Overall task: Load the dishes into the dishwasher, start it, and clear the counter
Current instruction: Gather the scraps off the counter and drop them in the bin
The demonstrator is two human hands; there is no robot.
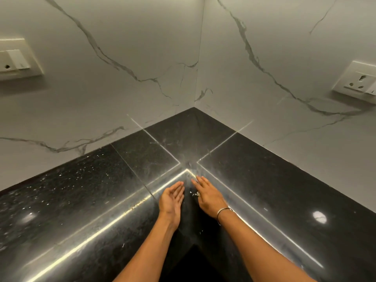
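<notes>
Desk [264, 169] looks nearly cleared, dishwasher out of view: pale crumbs [195, 193] left at near edge, right hand [207, 197] flat, fingers straight, by them, left hand [172, 198] cupped open alongside.

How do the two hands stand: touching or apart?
Apart. The head view shows a dark gap, with pale crumbs in it, between the left hand and the right hand.

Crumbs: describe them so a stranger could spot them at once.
Start at the black counter where its two runs meet. At its inner front edge the left hand is cupped palm up, the right hand palm down. The crumbs are the pale flecks between them, clumped and matte, unlike the stone's scattered sparkle.
</notes>
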